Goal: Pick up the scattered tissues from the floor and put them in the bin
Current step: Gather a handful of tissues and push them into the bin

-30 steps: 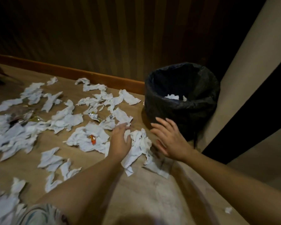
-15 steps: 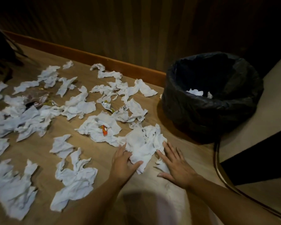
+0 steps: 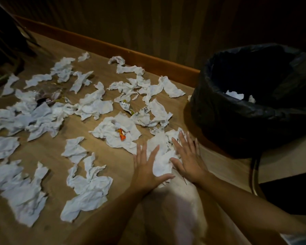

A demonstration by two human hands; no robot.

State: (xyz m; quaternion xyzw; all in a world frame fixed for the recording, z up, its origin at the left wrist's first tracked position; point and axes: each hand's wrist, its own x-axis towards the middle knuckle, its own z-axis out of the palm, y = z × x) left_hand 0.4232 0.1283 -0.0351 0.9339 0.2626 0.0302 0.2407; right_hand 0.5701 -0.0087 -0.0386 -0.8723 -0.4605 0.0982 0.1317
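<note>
— Where is the tissue being gathered?

— A crumpled white tissue clump point(image 3: 163, 156) is pressed between the left hand point(image 3: 147, 167) and right hand point(image 3: 187, 159), fingers flat and spread, nothing clenched.

— And around it?

— Scattered white tissues point(image 3: 88, 184) are spread leftward over the wooden floor point(image 3: 49, 151). The black-lined round bin point(image 3: 254, 110) is set just right, against the skirting board point(image 3: 131, 53). Bare floor is seen nearest the forearms.

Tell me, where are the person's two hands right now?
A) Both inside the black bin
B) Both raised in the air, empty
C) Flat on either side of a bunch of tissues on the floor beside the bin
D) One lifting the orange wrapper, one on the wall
C: the left hand and right hand lie with straight fingers either side of the tissue bunch, next to the bin.
</note>
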